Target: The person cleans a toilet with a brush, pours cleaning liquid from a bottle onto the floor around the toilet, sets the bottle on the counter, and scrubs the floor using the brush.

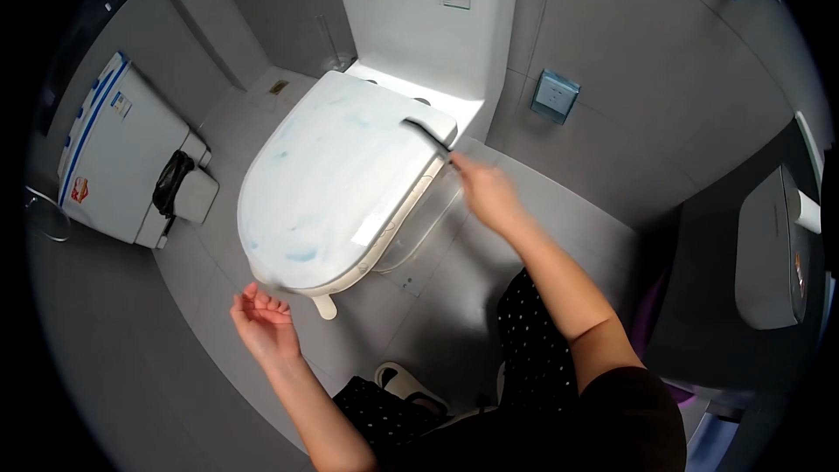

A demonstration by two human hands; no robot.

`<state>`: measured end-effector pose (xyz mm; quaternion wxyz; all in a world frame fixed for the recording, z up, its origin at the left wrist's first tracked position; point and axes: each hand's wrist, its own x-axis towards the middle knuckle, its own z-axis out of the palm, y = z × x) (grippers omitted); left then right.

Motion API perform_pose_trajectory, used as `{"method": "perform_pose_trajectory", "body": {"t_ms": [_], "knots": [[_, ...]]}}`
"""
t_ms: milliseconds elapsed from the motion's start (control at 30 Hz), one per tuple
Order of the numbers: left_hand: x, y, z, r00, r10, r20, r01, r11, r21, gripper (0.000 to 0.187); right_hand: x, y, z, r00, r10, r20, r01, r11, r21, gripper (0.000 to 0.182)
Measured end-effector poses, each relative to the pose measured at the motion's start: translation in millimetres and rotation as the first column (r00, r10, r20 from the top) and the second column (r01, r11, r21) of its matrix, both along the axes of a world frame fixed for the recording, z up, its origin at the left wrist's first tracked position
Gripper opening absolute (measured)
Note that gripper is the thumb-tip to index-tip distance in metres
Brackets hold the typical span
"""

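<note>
A white toilet lid (pixel 350 166) lies down over the bowl, with bluish smears and wet-looking streaks on its top. My right hand (pixel 487 196), slightly blurred, is closed around a slim black-handled tool (pixel 426 134). The tool's far end rests over the lid's right rear corner; its kind does not show clearly. Just off the lid's front left edge, my left hand (pixel 265 323) is palm up with loosely curled fingers and nothing in it. A cream tab (pixel 325 307) sticks out below the lid's front edge, right of that hand.
Behind the lid rises the white cistern (pixel 428 26). A brush in a clear holder (pixel 336 62) stands at its left. Further left are a white appliance (pixel 127 157) and small bin (pixel 196 196). A socket box (pixel 555 96) is on the right wall, beyond a dark counter (pixel 690 297).
</note>
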<state>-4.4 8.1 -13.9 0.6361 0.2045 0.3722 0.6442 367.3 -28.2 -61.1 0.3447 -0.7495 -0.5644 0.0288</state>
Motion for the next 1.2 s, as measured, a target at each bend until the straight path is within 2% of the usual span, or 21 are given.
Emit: {"method": "perform_pose_trajectory", "body": {"t_ms": [100,200,267,333,400,433,500,567,633,700,733,867,900,933,967,1033,1067,1133,1200], "knots": [[-2,-1,-1,1.0,0.004,-0.001,-0.004,1.0,-0.003,0.027,20,-4,13,0.998,-0.055,-0.017,0.055,0.998,-0.019,0.034],[-3,-2,-1,0.999,0.033,-0.007,-0.033,0.999,-0.01,0.029,2,-13,21,0.997,-0.031,-0.067,0.026,0.997,-0.077,0.032],[-2,0,0,1.0,0.026,0.0,-0.026,1.0,-0.016,0.031,-30,-27,16,0.994,0.055,-0.09,-0.065,0.992,-0.112,0.035],[0,1,1,0.999,0.044,0.007,-0.044,0.999,-0.023,0.031,-72,-50,1,0.966,0.259,-0.009,-0.26,0.965,-0.029,0.041],[2,2,3,0.999,0.046,0.015,-0.046,0.999,-0.025,0.033,-104,-69,-6,0.908,0.418,-0.007,-0.416,0.901,-0.121,0.051],[3,2,3,0.998,0.055,0.016,-0.055,0.998,-0.026,0.033,-112,-73,-2,0.908,0.419,-0.015,-0.407,0.871,-0.276,0.053],[3,3,4,0.997,0.073,0.019,-0.072,0.997,-0.035,0.033,-101,-66,-19,0.924,0.381,0.044,-0.375,0.921,-0.101,0.053],[4,2,6,0.997,0.07,0.027,-0.069,0.997,-0.023,0.033,-69,-46,-17,0.988,0.152,0.035,-0.146,0.98,-0.135,0.045],[4,-1,8,0.997,0.074,0.038,-0.074,0.997,-0.012,0.032,-20,-25,-17,1.0,0.008,-0.015,-0.007,1.0,0.03,0.039],[4,-3,10,0.997,0.072,0.021,-0.072,0.997,0.003,0.03,-4,-17,21,0.997,-0.069,0.014,0.071,0.99,-0.122,0.035],[4,-3,12,0.996,0.088,0.026,-0.088,0.996,-0.001,0.03,-8,-16,28,0.998,-0.054,0.02,0.056,0.991,-0.125,0.035],[0,-1,7,0.992,0.124,-0.015,-0.124,0.992,-0.014,0.027,-72,-29,18,0.946,0.302,0.12,-0.273,0.938,-0.214,0.045],[-2,-1,5,0.994,0.11,-0.01,-0.11,0.994,-0.009,0.026,-97,-36,18,0.908,0.415,0.064,-0.393,0.893,-0.217,0.051],[-1,-1,5,0.993,0.116,-0.008,-0.116,0.993,-0.01,0.026,-118,-40,20,0.865,0.5,0.047,-0.46,0.826,-0.325,0.052],[0,-1,5,0.995,0.102,0.002,-0.102,0.995,-0.004,0.026,-123,-38,23,0.862,0.505,0.046,-0.465,0.823,-0.326,0.052],[0,-2,6,0.995,0.098,0.007,-0.098,0.995,-0.001,0.026,-130,-27,28,0.865,0.501,-0.01,-0.475,0.814,-0.335,0.042],[2,-3,8,0.995,0.096,0.001,-0.096,0.995,0.001,0.026,-116,-16,20,0.9,0.434,-0.041,-0.429,0.865,-0.26,0.038],[1,-5,9,0.996,0.09,0.003,-0.09,0.996,0.006,0.026,-63,11,-3,0.948,0.297,0.114,-0.293,0.955,-0.051,0.042],[0,-7,12,0.994,0.107,0.01,-0.107,0.994,0.014,0.027,-22,19,17,0.998,0.058,0.027,-0.055,0.994,-0.098,0.038]]}}
